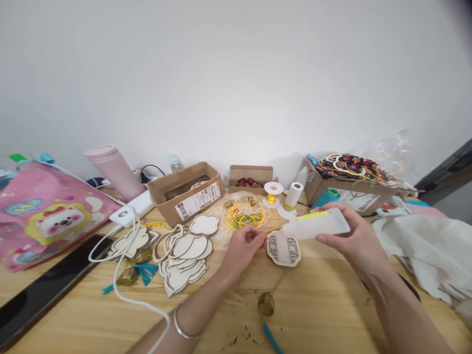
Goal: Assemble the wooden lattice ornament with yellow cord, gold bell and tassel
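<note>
White translucent plastic bottle with yellow-green markings [324, 224] in the grip of the right hand [350, 231], fingers and thumb clamped around the base, body tipped nearly level, narrow end to the left, over the upper edge of a pale wooden plaque with scalloped outline and dark lattice cut-outs [283, 250]. Plaque flat on the light wood-grain table [221, 319], between the two hands. Left hand [245, 243] just beside the plaque's upper left edge, thumb and fingertips drawn together; impossible to tell what, if anything, between them. Hands well apart from each other. Below the plaque, near the table's front, a small brass-coloured bell [266, 304] with a teal strip [272, 338]. Left of the left hand, a loose pile of pale wooden cut-out shapes [188, 246]. Beyond the hands, a tangle of yellow cord [243, 218] on crumpled clear plastic, beside a white spool of yellow thread [273, 191]. Farther left, an open brown cardboard box [186, 194] and a pale pink tumbler [114, 169], tilted in view.
</note>
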The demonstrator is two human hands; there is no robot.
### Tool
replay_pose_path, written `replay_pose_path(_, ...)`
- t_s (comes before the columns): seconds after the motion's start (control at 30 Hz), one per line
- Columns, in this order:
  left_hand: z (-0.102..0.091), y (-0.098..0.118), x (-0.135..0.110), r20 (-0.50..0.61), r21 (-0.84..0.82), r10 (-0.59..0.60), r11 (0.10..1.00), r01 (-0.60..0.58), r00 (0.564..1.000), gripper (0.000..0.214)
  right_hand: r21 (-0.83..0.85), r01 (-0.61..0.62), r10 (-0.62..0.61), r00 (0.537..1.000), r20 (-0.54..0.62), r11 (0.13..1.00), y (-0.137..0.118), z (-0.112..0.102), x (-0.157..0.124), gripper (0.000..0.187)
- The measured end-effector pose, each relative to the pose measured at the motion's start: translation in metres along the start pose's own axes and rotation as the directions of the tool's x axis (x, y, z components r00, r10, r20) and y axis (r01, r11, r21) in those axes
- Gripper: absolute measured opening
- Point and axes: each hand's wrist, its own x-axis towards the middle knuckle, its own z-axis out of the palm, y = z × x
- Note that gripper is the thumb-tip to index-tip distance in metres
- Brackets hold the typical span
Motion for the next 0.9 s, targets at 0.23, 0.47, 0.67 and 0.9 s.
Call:
replay_pose_path(0.23,0.000,0.002,-0.002,0.005,-0.110,-0.065,0.992,0.065,0.998,0.021,0.362,0.034,-0.006,0.997,-0.079,0.932,0.017,0.022,0.006,0.028)
replay_pose_path(0.47,-0.002,0.001,-0.002,0.003,-0.122,-0.110,0.986,0.110,0.994,0.029,0.475,-0.109,0.076,0.993,0.090,0.873,0.023,0.045,-0.005,0.021)
replay_pose_path(0.67,0.003,0.004,-0.005,-0.005,-0.067,-0.125,0.990,0.124,0.992,0.027,0.316,0.126,-0.121,0.992,-0.034,0.940,0.027,0.042,-0.010,0.025)
replay_pose_path(0.9,0.006,0.006,-0.006,-0.019,-0.042,-0.130,0.991,0.129,0.991,0.031,-0.039,0.224,-0.228,0.965,-0.128,0.974,0.016,0.041,-0.019,0.025)
